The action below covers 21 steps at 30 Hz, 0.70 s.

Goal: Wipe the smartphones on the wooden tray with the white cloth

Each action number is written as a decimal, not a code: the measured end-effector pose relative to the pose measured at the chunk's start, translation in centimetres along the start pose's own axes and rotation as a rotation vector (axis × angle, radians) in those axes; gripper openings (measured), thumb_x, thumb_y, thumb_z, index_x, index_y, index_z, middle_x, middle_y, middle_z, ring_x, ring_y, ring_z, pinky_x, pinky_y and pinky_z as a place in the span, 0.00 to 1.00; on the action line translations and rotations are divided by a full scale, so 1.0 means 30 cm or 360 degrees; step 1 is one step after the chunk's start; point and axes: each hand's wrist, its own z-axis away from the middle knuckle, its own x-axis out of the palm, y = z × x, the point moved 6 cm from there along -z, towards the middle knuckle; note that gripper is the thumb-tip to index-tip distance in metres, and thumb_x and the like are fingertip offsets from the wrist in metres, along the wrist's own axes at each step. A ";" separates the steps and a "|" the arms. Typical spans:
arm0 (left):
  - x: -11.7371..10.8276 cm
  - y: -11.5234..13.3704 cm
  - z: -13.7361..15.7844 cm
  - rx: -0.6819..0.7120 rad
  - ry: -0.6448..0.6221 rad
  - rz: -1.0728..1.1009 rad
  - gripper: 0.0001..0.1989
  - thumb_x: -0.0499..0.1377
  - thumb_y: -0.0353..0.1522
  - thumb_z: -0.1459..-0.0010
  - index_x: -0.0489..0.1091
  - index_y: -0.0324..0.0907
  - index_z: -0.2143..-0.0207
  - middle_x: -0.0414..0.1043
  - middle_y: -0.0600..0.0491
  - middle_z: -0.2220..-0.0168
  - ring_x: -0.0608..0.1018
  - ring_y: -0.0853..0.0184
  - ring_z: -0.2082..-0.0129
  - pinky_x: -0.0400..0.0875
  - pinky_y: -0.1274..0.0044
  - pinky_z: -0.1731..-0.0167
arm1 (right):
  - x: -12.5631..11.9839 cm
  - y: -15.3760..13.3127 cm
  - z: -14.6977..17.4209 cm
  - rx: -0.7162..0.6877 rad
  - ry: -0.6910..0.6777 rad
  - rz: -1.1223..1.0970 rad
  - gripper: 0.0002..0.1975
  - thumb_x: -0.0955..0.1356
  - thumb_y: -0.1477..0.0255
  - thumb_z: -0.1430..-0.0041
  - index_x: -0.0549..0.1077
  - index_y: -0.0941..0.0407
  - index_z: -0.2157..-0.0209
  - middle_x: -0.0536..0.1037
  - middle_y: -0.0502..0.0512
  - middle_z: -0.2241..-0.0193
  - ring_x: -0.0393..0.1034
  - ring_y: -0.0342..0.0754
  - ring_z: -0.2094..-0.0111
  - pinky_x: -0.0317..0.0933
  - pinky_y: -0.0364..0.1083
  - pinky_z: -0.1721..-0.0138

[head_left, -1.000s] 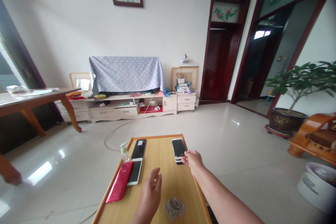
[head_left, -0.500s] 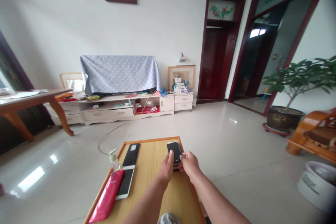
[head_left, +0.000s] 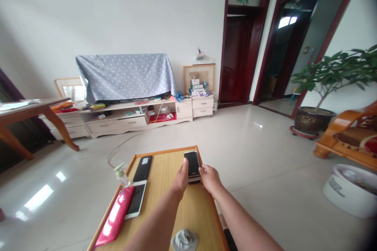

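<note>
A black-screened phone lies on top of a small stack of flat phone-like things at the far right of the wooden table. My left hand grips the stack's left side, its thumb lying along the top phone's edge. On the opposite side, my right hand pinches the near right corner with curled fingers. What lies under the top phone is mostly hidden; only a pale edge and dark edges show. A crumpled grey cloth rests near the table's front edge.
Along the table's left side are a black phone, a white phone, a red phone and a pump bottle. Beyond stand a TV cabinet, a potted plant and a white bucket.
The camera view has tilted down and shifted slightly right, showing more of the grey cloth. Both hands keep their hold at the stack's sides.
</note>
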 end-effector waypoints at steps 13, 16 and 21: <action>0.016 -0.038 0.045 -0.0042 0.0135 -0.0045 0.42 0.48 0.62 0.41 0.70 0.38 0.41 0.72 0.45 0.42 0.68 0.50 0.37 0.58 0.59 0.35 | -0.054 -0.019 0.047 -0.0201 -0.0026 0.0346 0.25 0.60 0.55 0.32 0.73 0.53 0.77 0.76 0.53 0.79 0.69 0.48 0.75 0.53 0.43 0.71; 0.028 -0.041 0.049 -0.0031 0.0100 0.0020 0.42 0.47 0.63 0.42 0.71 0.39 0.43 0.74 0.46 0.43 0.70 0.52 0.38 0.58 0.59 0.35 | -0.060 -0.015 0.055 -0.0207 -0.0019 0.0365 0.26 0.59 0.54 0.31 0.73 0.53 0.76 0.77 0.54 0.78 0.69 0.48 0.74 0.53 0.43 0.72; 0.037 -0.038 0.057 -0.0004 0.0086 0.0020 0.41 0.47 0.63 0.42 0.72 0.41 0.44 0.74 0.47 0.43 0.68 0.53 0.36 0.56 0.60 0.34 | -0.065 -0.006 0.059 -0.0224 0.0000 0.0365 0.27 0.58 0.52 0.32 0.72 0.53 0.76 0.77 0.53 0.77 0.69 0.47 0.75 0.53 0.43 0.72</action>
